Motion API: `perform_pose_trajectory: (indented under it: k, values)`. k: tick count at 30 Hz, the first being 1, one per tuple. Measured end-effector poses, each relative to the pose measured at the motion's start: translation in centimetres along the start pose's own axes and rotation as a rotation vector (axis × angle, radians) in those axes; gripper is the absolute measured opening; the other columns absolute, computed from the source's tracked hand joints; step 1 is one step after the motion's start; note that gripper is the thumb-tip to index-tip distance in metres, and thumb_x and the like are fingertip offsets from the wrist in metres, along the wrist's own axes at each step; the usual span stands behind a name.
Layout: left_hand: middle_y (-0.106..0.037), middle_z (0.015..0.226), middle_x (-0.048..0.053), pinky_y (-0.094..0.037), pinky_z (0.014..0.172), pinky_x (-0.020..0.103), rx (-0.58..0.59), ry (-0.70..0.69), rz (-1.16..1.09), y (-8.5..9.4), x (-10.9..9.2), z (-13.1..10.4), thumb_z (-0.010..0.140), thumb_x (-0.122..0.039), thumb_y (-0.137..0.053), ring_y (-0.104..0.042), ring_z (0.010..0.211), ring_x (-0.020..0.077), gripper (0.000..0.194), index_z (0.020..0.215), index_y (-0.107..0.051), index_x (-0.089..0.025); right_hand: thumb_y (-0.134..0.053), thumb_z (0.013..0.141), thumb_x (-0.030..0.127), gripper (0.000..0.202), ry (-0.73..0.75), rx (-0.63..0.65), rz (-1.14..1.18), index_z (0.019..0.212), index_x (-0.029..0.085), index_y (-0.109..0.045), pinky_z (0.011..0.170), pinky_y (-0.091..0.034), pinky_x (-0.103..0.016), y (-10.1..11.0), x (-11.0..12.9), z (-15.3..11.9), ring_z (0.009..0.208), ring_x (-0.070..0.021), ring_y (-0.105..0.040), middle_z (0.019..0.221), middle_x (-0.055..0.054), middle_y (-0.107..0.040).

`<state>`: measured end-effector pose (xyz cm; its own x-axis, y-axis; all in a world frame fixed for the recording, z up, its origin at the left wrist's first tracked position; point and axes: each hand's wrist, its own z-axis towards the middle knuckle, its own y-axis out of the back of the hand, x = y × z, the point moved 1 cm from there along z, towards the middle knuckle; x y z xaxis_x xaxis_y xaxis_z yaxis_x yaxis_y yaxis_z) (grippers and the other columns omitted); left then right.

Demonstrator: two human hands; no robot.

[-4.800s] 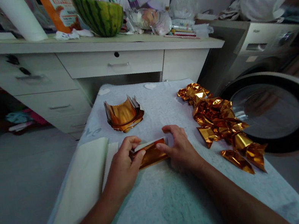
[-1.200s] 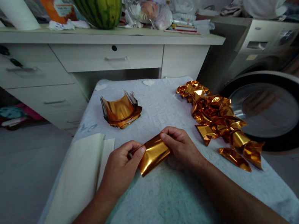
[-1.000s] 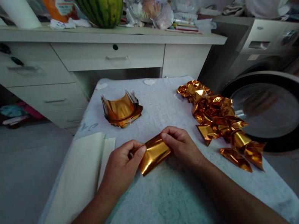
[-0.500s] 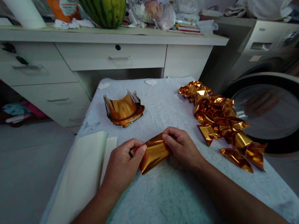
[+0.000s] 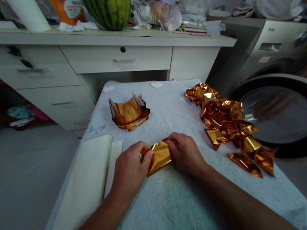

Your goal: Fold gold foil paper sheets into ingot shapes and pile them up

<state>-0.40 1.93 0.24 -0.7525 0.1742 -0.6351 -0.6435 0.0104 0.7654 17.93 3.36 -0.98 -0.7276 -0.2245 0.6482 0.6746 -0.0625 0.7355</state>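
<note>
Right hand (image 5: 188,153) drawn closer to left hand (image 5: 130,167); both pinching gold foil (image 5: 161,155) (shiny, creased).

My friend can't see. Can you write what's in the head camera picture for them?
Two hands, left and right, hold shiny gold foil over a table. Folded foils lie right, curved sheets beyond.
</note>
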Motion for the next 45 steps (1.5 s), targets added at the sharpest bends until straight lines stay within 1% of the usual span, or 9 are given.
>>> perform_pose_trajectory:
  k: [6,14,19,23,26,30,36,40,45]
  values:
    - [-0.070,0.082,0.000,-0.039,0.066,0.029,-0.005,-0.028,0.153,-0.1,-0.1,0.2,0.088,-0.029,-0.053,-0.063,0.073,0.0190,0.010,0.084,-0.060,-0.024,-0.051,0.091,0.024,0.019,0.006,-0.003,-0.107,0.086,0.020,-0.070,0.070,-0.039,-0.029,-0.1,0.1,0.1,0.073,-0.0184,-0.058,0.077,-0.005,-0.068]
    - [-0.066,0.083,0.003,-0.040,0.070,0.032,0.029,-0.046,0.269,-0.9,0.7,0.4,0.087,-0.023,-0.054,-0.061,0.080,0.0227,0.005,0.088,-0.059,-0.022,-0.054,0.092,0.023,0.018,-0.015,0.076,-0.296,0.087,0.018,-0.070,0.077,-0.038,-0.032,-0.5,0.6,0.4,0.081,-0.0215,-0.060,0.083,-0.008,-0.071]
    - [-0.065,0.100,0.008,-0.043,0.085,0.039,-0.086,-0.208,0.266,-0.5,0.2,0.3,0.087,-0.017,-0.053,-0.057,0.095,0.0260,0.014,0.094,-0.064,-0.020,-0.053,0.092,0.022,0.019,-0.008,0.111,-0.333,0.086,0.018,-0.070,0.076,-0.037,-0.033,-0.4,0.9,0.5,0.081,-0.0220,-0.060,0.084,-0.009,-0.072]
    - [-0.068,0.106,0.006,-0.045,0.091,0.040,0.015,-0.407,0.129,-0.7,-0.6,-0.5,0.095,-0.017,-0.043,-0.059,0.100,0.0226,0.022,0.103,-0.064,-0.020,-0.052,0.092,0.022,0.020,-0.009,0.126,-0.362,0.083,0.017,-0.069,0.075,-0.036,-0.032,-0.4,1.0,0.5,0.080,-0.0215,-0.060,0.084,-0.009,-0.072]
    - [-0.067,0.115,0.008,-0.045,0.098,0.043,0.088,-0.508,0.144,-1.3,-0.7,-1.1,0.096,-0.021,-0.045,-0.059,0.107,0.0232,0.023,0.109,-0.063,-0.019,-0.051,0.093,0.022,0.020,-0.017,0.138,-0.393,0.084,0.017,-0.068,0.076,-0.035,-0.031,-0.4,1.0,0.5,0.080,-0.0209,-0.060,0.085,-0.008,-0.072]
    - [-0.065,0.117,0.009,-0.048,0.099,0.043,0.109,-0.525,0.202,-2.2,-0.3,-1.5,0.094,-0.020,-0.050,-0.059,0.110,0.0237,0.022,0.112,-0.063,-0.017,-0.051,0.094,0.022,0.019,-0.007,0.118,-0.407,0.086,0.017,-0.067,0.076,-0.034,-0.030,-0.5,0.9,0.4,0.081,-0.0197,-0.059,0.085,-0.006,-0.072]
    - [-0.063,0.121,0.011,-0.047,0.103,0.047,0.058,-0.545,0.265,-2.7,-0.4,-1.9,0.088,-0.017,-0.058,-0.057,0.114,0.0263,0.026,0.115,-0.061,-0.014,-0.056,0.090,0.024,0.012,-0.031,0.051,-0.395,0.083,0.019,-0.065,0.075,-0.031,-0.032,-0.5,0.5,0.2,0.082,-0.0202,-0.055,0.084,-0.004,-0.068]
    - [-0.059,0.127,0.011,-0.044,0.106,0.048,0.073,-0.531,0.284,-2.4,-1.0,-2.2,0.085,-0.020,-0.065,-0.054,0.118,0.0277,0.040,0.123,-0.055,-0.016,-0.059,0.087,0.024,0.007,-0.073,0.014,-0.332,0.083,0.019,-0.063,0.076,-0.030,-0.032,-0.4,0.2,0.2,0.085,-0.0213,-0.053,0.084,-0.004,-0.065]
    - [-0.057,0.130,0.011,-0.042,0.107,0.050,0.119,-0.516,0.327,-2.3,-1.4,-2.6,0.084,-0.029,-0.069,-0.051,0.122,0.0298,0.044,0.124,-0.056,-0.018,-0.060,0.084,0.026,0.013,-0.110,-0.013,-0.269,0.094,0.018,-0.060,0.077,-0.031,-0.033,-0.3,-0.1,0.2,0.084,-0.0216,-0.051,0.087,-0.005,-0.063]
